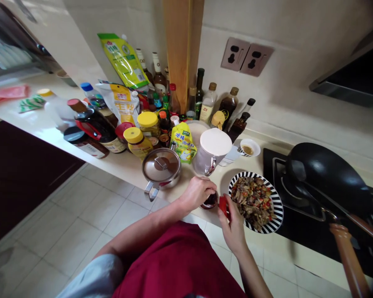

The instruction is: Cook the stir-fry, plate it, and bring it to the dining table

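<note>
A small open jar with dark contents stands at the counter's front edge. My left hand is closed at the jar's far left rim, its fingertips pinched together over the opening; what they hold, if anything, is hidden. On the jar's right side, my right hand grips a red lid between thumb and fingers. Just right of that hand is a black-and-white striped plate heaped with a chopped stir-fried dish. Behind the left hand stands a white-lidded clear pitcher.
A lidded steel pot sits left of my hands. Several sauce bottles and seasoning packets, including a yellow-green pouch, crowd the counter's back. To the right, a black wok rests on the stove. A small bowl stands behind the plate.
</note>
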`<action>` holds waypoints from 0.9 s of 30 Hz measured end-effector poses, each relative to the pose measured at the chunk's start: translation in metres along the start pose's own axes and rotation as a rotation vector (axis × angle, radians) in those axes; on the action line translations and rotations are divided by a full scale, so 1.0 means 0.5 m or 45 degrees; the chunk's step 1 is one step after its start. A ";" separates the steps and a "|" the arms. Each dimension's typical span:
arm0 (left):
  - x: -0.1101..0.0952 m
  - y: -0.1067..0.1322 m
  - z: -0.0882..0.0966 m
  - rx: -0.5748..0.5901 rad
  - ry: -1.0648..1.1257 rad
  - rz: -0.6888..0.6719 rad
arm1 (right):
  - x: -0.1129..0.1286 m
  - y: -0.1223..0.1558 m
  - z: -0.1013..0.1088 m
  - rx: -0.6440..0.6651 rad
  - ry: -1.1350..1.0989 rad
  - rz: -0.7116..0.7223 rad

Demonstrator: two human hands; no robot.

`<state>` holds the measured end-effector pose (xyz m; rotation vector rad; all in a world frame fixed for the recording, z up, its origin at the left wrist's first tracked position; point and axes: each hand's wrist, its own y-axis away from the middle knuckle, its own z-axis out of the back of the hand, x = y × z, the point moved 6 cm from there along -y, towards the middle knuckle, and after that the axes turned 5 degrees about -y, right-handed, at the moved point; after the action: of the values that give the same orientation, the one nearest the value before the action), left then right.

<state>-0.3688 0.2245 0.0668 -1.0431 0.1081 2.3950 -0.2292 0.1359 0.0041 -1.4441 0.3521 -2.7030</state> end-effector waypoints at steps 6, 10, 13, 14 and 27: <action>-0.004 -0.012 -0.043 0.153 -0.252 -0.126 | -0.007 -0.009 -0.007 -0.076 -0.006 -0.017; 0.004 -0.028 -0.049 0.149 -0.377 -0.137 | -0.005 -0.015 0.015 -0.101 -0.018 -0.013; 0.009 -0.021 -0.054 0.124 -0.466 -0.179 | 0.003 -0.019 0.030 -0.121 -0.026 -0.004; 0.012 -0.015 -0.057 0.100 -0.481 -0.194 | 0.006 -0.019 0.034 -0.130 -0.025 0.005; 0.070 0.077 -0.018 -0.244 -0.041 -0.170 | 0.044 -0.062 0.014 0.062 0.194 0.184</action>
<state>-0.4016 0.2037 0.0309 -1.0608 -0.2000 2.3330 -0.2340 0.1615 0.0329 -1.1563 0.3801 -2.6910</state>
